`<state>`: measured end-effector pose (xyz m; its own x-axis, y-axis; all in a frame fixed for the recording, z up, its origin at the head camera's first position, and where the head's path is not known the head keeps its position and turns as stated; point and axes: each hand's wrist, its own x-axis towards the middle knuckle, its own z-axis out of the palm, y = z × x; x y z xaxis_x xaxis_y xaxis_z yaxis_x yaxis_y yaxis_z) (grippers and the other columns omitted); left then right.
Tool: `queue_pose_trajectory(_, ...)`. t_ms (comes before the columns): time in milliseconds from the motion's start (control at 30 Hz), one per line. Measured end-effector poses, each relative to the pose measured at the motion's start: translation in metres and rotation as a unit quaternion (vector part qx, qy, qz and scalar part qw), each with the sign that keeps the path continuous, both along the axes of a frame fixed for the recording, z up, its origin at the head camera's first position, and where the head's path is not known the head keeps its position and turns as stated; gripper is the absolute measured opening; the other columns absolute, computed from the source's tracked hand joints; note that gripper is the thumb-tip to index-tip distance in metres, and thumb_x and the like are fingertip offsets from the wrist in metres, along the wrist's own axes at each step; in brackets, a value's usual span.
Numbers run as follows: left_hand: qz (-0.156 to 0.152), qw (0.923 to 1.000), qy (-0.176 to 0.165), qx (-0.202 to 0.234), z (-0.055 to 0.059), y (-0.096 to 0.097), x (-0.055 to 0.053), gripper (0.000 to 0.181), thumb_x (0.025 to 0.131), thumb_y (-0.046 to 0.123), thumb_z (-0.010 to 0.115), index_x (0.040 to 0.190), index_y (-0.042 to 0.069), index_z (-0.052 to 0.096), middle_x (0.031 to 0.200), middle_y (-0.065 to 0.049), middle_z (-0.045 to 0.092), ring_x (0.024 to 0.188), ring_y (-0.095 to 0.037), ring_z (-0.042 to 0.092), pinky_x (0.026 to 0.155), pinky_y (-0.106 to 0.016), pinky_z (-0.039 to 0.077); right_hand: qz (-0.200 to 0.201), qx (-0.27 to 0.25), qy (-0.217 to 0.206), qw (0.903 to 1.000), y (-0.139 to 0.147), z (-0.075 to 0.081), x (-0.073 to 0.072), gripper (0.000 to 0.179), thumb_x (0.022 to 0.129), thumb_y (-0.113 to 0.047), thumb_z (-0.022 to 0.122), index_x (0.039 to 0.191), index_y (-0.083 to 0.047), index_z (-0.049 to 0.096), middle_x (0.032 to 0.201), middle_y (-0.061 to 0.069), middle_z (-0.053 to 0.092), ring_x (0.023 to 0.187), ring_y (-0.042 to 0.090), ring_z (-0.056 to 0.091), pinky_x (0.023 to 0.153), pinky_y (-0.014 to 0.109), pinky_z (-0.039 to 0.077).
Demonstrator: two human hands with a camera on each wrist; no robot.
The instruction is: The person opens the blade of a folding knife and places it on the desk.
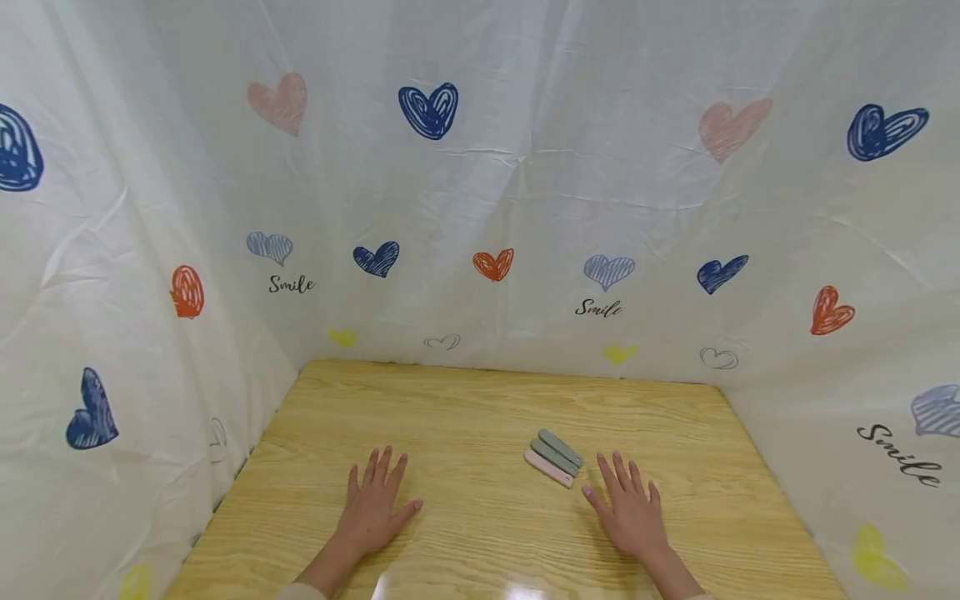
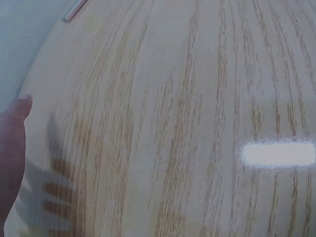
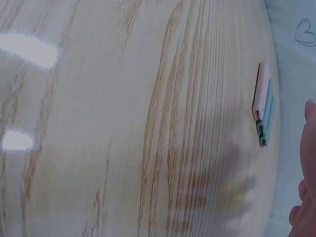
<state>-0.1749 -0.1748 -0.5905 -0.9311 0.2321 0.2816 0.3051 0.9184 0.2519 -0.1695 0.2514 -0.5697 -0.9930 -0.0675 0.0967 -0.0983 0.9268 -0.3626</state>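
Observation:
Three slim, flat bars with rounded ends lie side by side on the wooden table, a pink bar (image 1: 548,469) in front and two grey-green bars (image 1: 561,447) behind it. Their exact kind is unclear; in the right wrist view the near ends of the pink bar (image 3: 260,91) and the green ones (image 3: 267,116) show a slot. My right hand (image 1: 632,515) is just right of them, fingers spread, not touching them. My left hand (image 1: 371,510) is spread over the left side of the table and holds nothing. Only its thumb (image 2: 17,128) shows clearly in the left wrist view.
The wood-grain table (image 1: 465,408) is bordered at the back and sides by a white curtain (image 1: 465,200) printed with hearts and "Smile". Bright light reflections (image 2: 280,154) show on the tabletop, along with shadows of the hands.

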Motion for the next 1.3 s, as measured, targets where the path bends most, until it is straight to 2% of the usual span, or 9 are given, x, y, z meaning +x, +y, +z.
queue_pose_trajectory(300,-0.024,0.9994,-0.001,-0.023,0.002,0.010,-0.012,0.077,0.090,0.057,0.056,0.147,0.009,0.039,0.153,-0.023,0.034,0.142,-0.045,0.028,0.109,-0.072,0.020,0.020,-0.004,0.011,0.9997,-0.008,0.000,-0.006,0.069,0.098,-0.055,0.044,0.152,-0.015,0.030,0.158,0.021,0.025,0.144,0.049,0.018,0.105,0.077,0.015)
queue_pose_trajectory(400,-0.041,0.9990,-0.009,-0.016,0.004,0.017,-0.016,0.076,0.090,0.054,0.058,0.147,0.007,0.038,0.154,-0.022,0.033,0.142,-0.044,0.027,0.110,-0.072,0.019,0.026,-0.009,0.013,0.9995,-0.012,0.002,-0.008,0.068,0.098,-0.054,0.044,0.152,-0.015,0.031,0.158,0.020,0.025,0.144,0.048,0.018,0.106,0.076,0.015)
queue_pose_trajectory(567,-0.075,0.9968,-0.023,-0.016,0.009,0.033,-0.022,0.076,0.091,0.052,0.057,0.148,0.004,0.036,0.155,-0.020,0.032,0.144,-0.041,0.027,0.113,-0.069,0.017,0.034,-0.018,0.011,0.9992,-0.021,0.004,-0.010,0.065,0.098,-0.049,0.047,0.152,-0.016,0.031,0.158,0.018,0.024,0.145,0.048,0.018,0.106,0.077,0.015)
queue_pose_trajectory(733,-0.100,0.9933,-0.038,-0.043,0.010,0.051,-0.027,0.078,0.094,0.055,0.049,0.150,0.005,0.031,0.158,-0.016,0.029,0.147,-0.034,0.026,0.117,-0.063,0.019,0.042,-0.011,0.012,0.9990,-0.027,0.004,-0.011,0.064,0.098,-0.048,0.047,0.152,-0.017,0.032,0.158,0.017,0.027,0.145,0.046,0.020,0.107,0.076,0.017)
queue_pose_trajectory(900,-0.128,0.9900,-0.052,-0.031,0.011,0.072,-0.030,0.078,0.095,0.054,0.049,0.150,0.002,0.030,0.158,-0.017,0.028,0.146,-0.035,0.026,0.117,-0.061,0.021,0.056,-0.003,0.016,0.9983,-0.030,-0.002,-0.010,0.064,0.098,-0.050,0.046,0.151,-0.014,0.034,0.157,0.018,0.029,0.144,0.046,0.023,0.106,0.077,0.019)
queue_pose_trajectory(1100,-0.139,0.9865,-0.085,-0.021,0.010,0.093,-0.034,0.078,0.096,0.053,0.047,0.152,0.004,0.026,0.160,-0.014,0.024,0.148,-0.031,0.022,0.119,-0.059,0.020,0.069,-0.003,0.014,0.9975,-0.033,-0.008,-0.007,0.062,0.099,-0.049,0.046,0.149,-0.014,0.036,0.156,0.018,0.030,0.143,0.047,0.026,0.105,0.077,0.021)
queue_pose_trajectory(1300,-0.148,0.9832,-0.103,-0.026,0.008,0.110,-0.038,0.077,0.096,0.055,0.045,0.153,0.006,0.024,0.161,-0.010,0.023,0.149,-0.027,0.021,0.120,-0.055,0.021,0.075,-0.002,0.005,0.9971,-0.035,-0.011,-0.005,0.064,0.098,-0.051,0.045,0.150,-0.016,0.036,0.156,0.017,0.032,0.143,0.046,0.026,0.105,0.077,0.021)
